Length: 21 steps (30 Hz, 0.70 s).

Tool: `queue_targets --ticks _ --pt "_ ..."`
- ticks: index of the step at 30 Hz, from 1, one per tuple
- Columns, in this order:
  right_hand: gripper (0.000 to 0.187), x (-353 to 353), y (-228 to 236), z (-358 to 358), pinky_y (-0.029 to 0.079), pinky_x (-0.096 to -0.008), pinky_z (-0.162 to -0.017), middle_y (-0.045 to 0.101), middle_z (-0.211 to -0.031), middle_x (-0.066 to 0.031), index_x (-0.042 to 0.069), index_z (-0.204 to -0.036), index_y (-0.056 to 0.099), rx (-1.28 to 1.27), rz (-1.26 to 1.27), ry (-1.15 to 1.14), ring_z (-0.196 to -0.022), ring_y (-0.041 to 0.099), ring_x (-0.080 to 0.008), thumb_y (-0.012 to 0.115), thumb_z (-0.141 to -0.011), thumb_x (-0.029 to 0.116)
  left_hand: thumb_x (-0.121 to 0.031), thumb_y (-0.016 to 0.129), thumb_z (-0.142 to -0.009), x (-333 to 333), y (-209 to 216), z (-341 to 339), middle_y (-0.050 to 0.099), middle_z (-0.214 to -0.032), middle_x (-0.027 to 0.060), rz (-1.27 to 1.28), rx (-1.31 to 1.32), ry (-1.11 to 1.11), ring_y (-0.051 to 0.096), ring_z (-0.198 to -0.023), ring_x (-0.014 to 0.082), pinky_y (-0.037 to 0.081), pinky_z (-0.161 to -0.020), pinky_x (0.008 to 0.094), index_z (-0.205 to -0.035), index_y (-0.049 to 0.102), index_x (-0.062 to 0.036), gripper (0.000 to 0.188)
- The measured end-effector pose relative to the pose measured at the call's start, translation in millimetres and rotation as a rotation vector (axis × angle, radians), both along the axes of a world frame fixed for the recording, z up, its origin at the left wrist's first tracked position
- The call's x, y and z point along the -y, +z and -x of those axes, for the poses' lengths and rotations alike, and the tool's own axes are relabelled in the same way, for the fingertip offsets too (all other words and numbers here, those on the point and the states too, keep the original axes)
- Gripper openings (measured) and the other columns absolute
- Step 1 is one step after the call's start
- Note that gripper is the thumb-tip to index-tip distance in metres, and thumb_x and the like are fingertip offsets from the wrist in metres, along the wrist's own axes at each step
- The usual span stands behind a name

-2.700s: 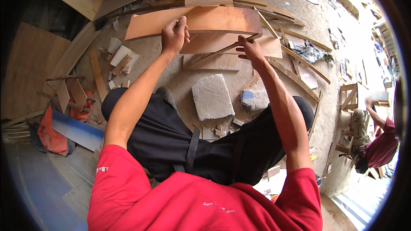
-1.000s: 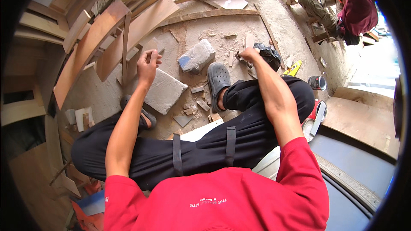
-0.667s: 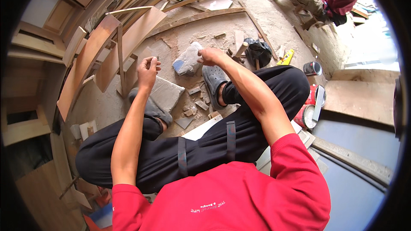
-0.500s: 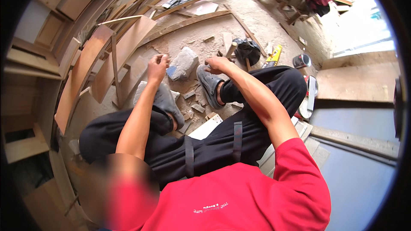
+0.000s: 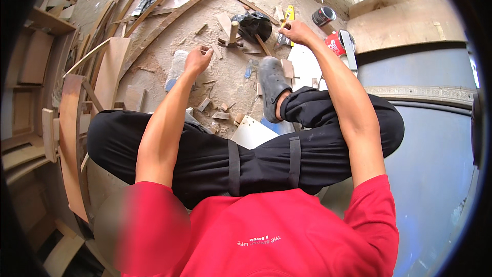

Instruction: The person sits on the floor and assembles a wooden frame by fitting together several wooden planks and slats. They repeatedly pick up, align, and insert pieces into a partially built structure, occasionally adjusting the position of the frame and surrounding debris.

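Note:
My left hand (image 5: 199,59) hovers above the dusty floor with thumb and fingers pinched together; whatever lies between them is too small to make out. Below it rests a rough pale block (image 5: 177,65), partly hidden by my forearm. Out in front, my right hand (image 5: 299,32) has its fingers drawn together over a yellow and grey flat tool (image 5: 290,11). I cannot tell whether it grips the tool or only overlaps it. Between the hands stand a wooden-handled tool (image 5: 233,32) with a dark metal part and a crumpled black plastic bag (image 5: 256,26).
Curved wooden strips (image 5: 169,19) and boards (image 5: 72,143) lie to the left. Right of my hand are a dark can (image 5: 324,16), a red container (image 5: 334,44) and a grey bar (image 5: 349,51). Wood offcuts (image 5: 221,115) lie near my shoe (image 5: 273,84); a blue-grey panel (image 5: 430,174) is right.
My view has turned to the right, and the other person is out of sight. My right hand has moved from beside my shoe out to the yellow tool. My left hand stays pinched.

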State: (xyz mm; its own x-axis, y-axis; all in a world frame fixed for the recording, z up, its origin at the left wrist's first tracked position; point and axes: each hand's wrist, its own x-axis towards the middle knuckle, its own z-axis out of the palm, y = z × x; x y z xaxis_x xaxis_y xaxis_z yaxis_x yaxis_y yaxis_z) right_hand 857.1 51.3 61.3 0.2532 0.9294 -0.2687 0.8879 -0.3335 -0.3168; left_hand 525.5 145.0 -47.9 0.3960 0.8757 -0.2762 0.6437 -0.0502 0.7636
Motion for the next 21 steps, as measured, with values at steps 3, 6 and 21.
queue_targets --ticks 3,6,21 --pt "0.037 20 -32 -26 0.049 -0.0405 -0.075 0.066 -0.089 -0.0220 0.002 -0.095 0.067 -0.040 0.033 -0.038 -0.083 0.064 -0.0335 0.060 -0.082 0.037 -0.034 0.061 -0.086 -3 -10 -6 0.069 -0.089 0.0111 -0.012 -0.041 -0.066 0.065 -0.076 0.0167 0.050 -0.072 0.0302 -0.105 0.064 -0.0004 0.038" --pt "0.036 36 -62 -36 0.049 -0.0409 -0.076 0.066 -0.088 -0.0220 0.002 -0.094 0.067 0.021 0.104 -0.034 -0.082 0.064 -0.0344 0.059 -0.083 0.035 -0.035 0.061 -0.083 -10 -20 -7 0.068 -0.097 0.0152 0.053 -0.024 -0.027 0.065 -0.090 0.0266 0.049 -0.080 0.0349 -0.104 0.065 -0.0040 0.037" --pt "0.026 125 -196 -38 0.054 -0.0367 -0.073 0.068 -0.088 -0.0180 0.009 -0.094 0.071 -0.255 0.444 -0.425 -0.075 0.068 -0.0275 0.052 -0.076 0.010 -0.034 0.060 -0.083 9 -65 26 0.068 -0.094 0.0144 0.098 -0.300 -0.142 0.065 -0.088 0.0274 0.049 -0.077 0.0362 -0.102 0.064 -0.0042 0.035"
